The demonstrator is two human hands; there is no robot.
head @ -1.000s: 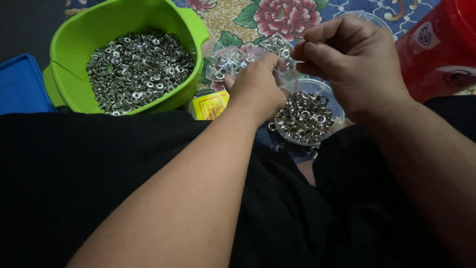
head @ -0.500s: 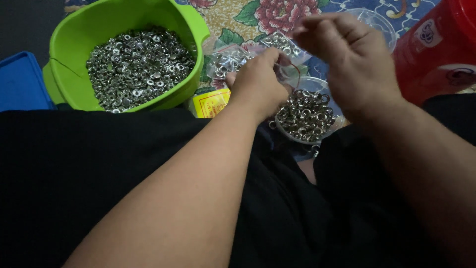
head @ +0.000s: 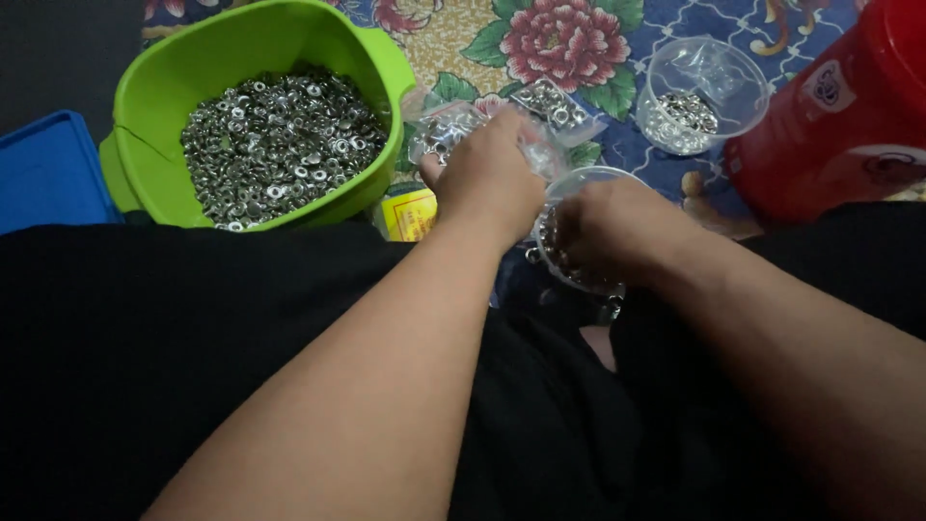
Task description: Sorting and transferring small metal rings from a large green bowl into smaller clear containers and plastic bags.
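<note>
Head view looks down over your lap, clad in black, onto a floral mat. Your left hand is curled on a clear plastic bag of small silver metal rings; the grip is closed on the bag's plastic just in front of you. A second small clear packet of the same rings lies touching it on the far side. Your right hand rests palm down in a clear round tub at your knees, fingers dipped among the rings inside; you cannot tell from here whether that grip is pinching any of them, since the fingertips are hidden.

To your left stands a bright green bowl, tilted a little toward you and about half full of a heap of silver rings. A blue lid or tray lies just beside it at the left edge. A yellow packet peeks out between the green bowl and your left wrist.

Farther off on the right sits another clear tub, holding a thin layer of rings and a crumpled bit of clear plastic. Just beside it, a red container fills the right corner.
</note>
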